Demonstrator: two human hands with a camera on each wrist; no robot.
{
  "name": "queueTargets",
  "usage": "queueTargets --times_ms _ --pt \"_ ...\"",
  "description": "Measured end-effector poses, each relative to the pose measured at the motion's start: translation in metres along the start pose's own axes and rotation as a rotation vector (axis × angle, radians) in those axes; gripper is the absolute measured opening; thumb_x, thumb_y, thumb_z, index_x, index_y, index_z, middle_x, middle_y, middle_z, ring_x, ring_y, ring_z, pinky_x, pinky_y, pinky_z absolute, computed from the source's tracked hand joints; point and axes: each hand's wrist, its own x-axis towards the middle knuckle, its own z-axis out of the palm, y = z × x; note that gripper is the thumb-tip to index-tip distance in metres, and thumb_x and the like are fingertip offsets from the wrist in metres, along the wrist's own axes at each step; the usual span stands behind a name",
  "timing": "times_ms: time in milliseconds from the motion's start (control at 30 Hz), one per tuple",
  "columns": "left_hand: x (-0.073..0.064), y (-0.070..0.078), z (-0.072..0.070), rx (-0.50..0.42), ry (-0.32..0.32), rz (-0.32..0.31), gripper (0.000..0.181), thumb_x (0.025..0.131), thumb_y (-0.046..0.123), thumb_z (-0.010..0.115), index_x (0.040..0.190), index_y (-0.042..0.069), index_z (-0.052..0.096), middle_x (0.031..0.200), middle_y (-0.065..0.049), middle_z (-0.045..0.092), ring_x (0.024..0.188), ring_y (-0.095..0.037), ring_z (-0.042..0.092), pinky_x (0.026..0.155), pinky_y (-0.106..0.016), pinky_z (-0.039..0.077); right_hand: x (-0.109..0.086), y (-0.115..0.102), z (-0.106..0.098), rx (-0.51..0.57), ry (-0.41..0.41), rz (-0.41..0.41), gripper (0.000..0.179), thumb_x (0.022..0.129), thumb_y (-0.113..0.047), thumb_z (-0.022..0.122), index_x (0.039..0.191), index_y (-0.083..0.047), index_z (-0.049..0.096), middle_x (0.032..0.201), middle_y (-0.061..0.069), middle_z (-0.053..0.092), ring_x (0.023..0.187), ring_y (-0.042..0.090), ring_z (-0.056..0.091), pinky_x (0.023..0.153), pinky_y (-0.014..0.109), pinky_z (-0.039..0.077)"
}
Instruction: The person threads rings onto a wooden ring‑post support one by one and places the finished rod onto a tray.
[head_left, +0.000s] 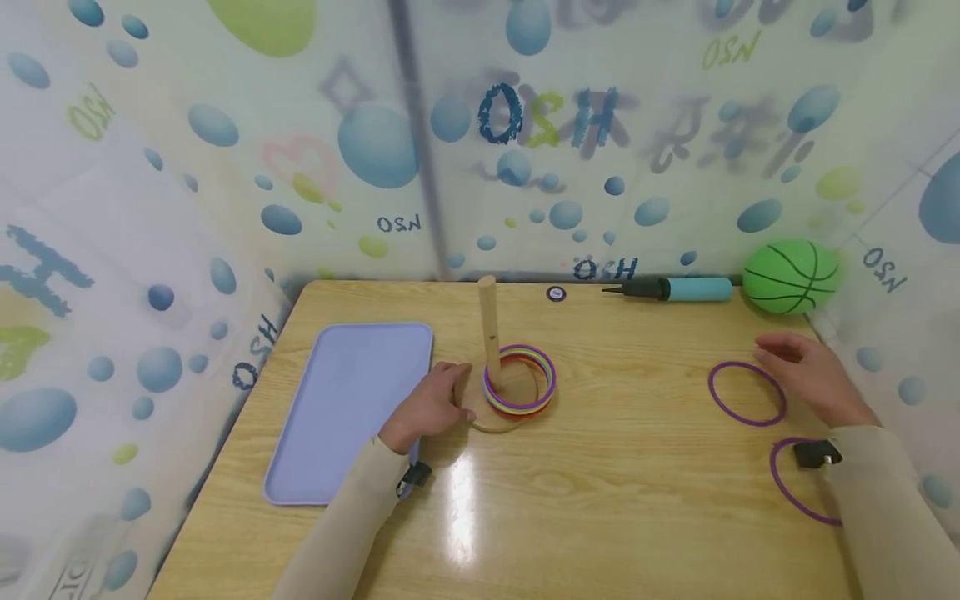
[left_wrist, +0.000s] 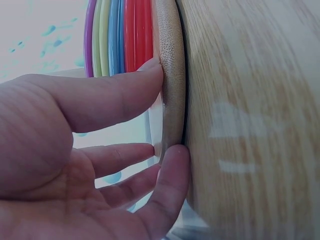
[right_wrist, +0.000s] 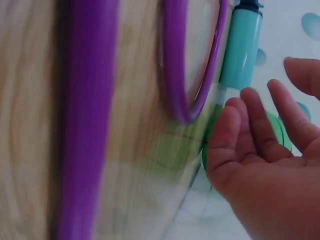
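A wooden post [head_left: 489, 321] stands upright on a round wooden base [left_wrist: 173, 55]. Around the post's foot lies a stack of coloured rings [head_left: 553, 390], purple on top, with yellow, blue and red below. My left hand [head_left: 429, 404] grips the left edge of the base, thumb on its upper face and fingers at its rim. On the right, my right hand [head_left: 810, 379] hovers with loosely bent fingers, holding nothing. Beside its fingertips lies a purple ring [head_left: 711, 386]. Another purple ring [head_left: 773, 467] lies nearer, partly hidden by my right wrist.
A light-blue tray [head_left: 360, 392] lies left of the base, partly under my left forearm. Along the back edge of the wooden table [head_left: 622, 500] are a small round disc [head_left: 556, 293], a teal hand pump [head_left: 697, 289] and a green ball [head_left: 791, 277]. Printed curtains stand behind and at both sides.
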Motion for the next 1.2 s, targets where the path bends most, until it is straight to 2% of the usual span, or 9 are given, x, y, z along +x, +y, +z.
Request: queueTargets --times_ms 167,233,333,467,633,767,867,1067,1200 --pt "-0.001 0.001 0.0 0.002 -0.004 -0.003 0.086 0.084 0.014 0.089 0.156 -0.004 0.046 0.152 -0.029 0.05 0.139 -0.043 0.053 0.119 -0.053 0.043 0.001 0.004 -0.002 -0.044 -0.054 -0.013 0.055 0.11 -0.037 0.056 0.143 0.008 0.056 0.138 0.034 0.06 0.117 0.038 0.057 0.076 0.013 0.041" --pt "-0.001 0.002 -0.001 0.001 -0.004 -0.005 0.086 0.084 0.014 0.089 0.156 -0.004 0.046 0.152 -0.029 0.05 0.139 -0.044 0.052 0.119 -0.053 0.043 0.001 0.004 -0.002 -0.062 -0.076 -0.027 0.054 0.11 -0.032 0.057 0.142 0.011 0.056 0.136 0.036 0.061 0.117 0.044 0.058 0.074 0.011 0.043" --pt "-0.001 0.003 -0.001 0.001 -0.001 -0.004 0.086 0.083 0.013 0.089 0.156 -0.005 0.047 0.152 -0.03 0.05 0.139 -0.044 0.052 0.119 -0.054 0.042 0.001 0.005 -0.003 -0.07 -0.111 -0.041 0.052 0.108 -0.027 0.061 0.141 0.013 0.056 0.135 0.037 0.062 0.105 0.022 0.066 0.072 0.01 0.047" --pt "-0.003 0.006 -0.003 -0.007 -0.005 -0.01 0.085 0.084 0.013 0.089 0.156 -0.005 0.046 0.152 -0.029 0.05 0.14 -0.044 0.052 0.12 -0.054 0.042 0.002 0.008 -0.003 -0.068 -0.158 -0.045 0.052 0.104 -0.024 0.068 0.14 0.012 0.058 0.127 0.034 0.067 0.091 -0.007 0.056 0.072 0.015 0.052" --pt "-0.005 0.008 -0.004 -0.007 -0.002 -0.008 0.085 0.084 0.013 0.088 0.156 -0.006 0.046 0.152 -0.03 0.05 0.14 -0.045 0.052 0.12 -0.054 0.042 0.005 0.011 -0.001 -0.138 -0.167 -0.061 0.048 0.096 -0.018 0.075 0.133 0.01 0.063 0.109 0.022 0.072 0.089 0.009 0.062 0.07 0.02 0.05" --pt "-0.004 0.007 -0.003 -0.005 -0.005 -0.014 0.085 0.085 0.013 0.088 0.156 -0.004 0.046 0.152 -0.029 0.049 0.14 -0.045 0.052 0.12 -0.054 0.042 0.006 0.006 -0.002 -0.164 -0.183 -0.068 0.044 0.095 -0.015 0.074 0.13 0.01 0.065 0.105 0.022 0.075 0.091 0.024 0.069 0.072 0.024 0.051" --pt "-0.003 0.006 -0.002 0.002 -0.005 -0.015 0.084 0.085 0.014 0.088 0.156 -0.004 0.046 0.152 -0.03 0.049 0.139 -0.045 0.052 0.12 -0.054 0.042 0.005 0.001 -0.002 -0.153 -0.228 -0.051 0.043 0.098 -0.016 0.071 0.13 0.011 0.064 0.106 0.025 0.075 0.09 0.023 0.071 0.072 0.026 0.053" --pt "-0.002 0.006 -0.002 0.009 -0.002 -0.008 0.085 0.084 0.013 0.088 0.156 -0.005 0.047 0.151 -0.031 0.05 0.139 -0.046 0.052 0.12 -0.055 0.041 0.0 -0.01 -0.001 -0.012 -0.335 0.05 0.047 0.104 -0.015 0.063 0.135 0.02 0.056 0.105 0.022 0.074 0.082 0.018 0.072 0.069 0.03 0.062" --pt "-0.003 0.006 -0.002 -0.001 -0.002 -0.011 0.084 0.084 0.013 0.088 0.156 -0.004 0.047 0.152 -0.03 0.049 0.14 -0.046 0.052 0.12 -0.054 0.041 -0.003 -0.014 -0.001 0.067 -0.348 0.071 0.047 0.107 -0.016 0.06 0.137 0.02 0.054 0.113 0.023 0.073 0.083 0.013 0.072 0.073 0.029 0.064"
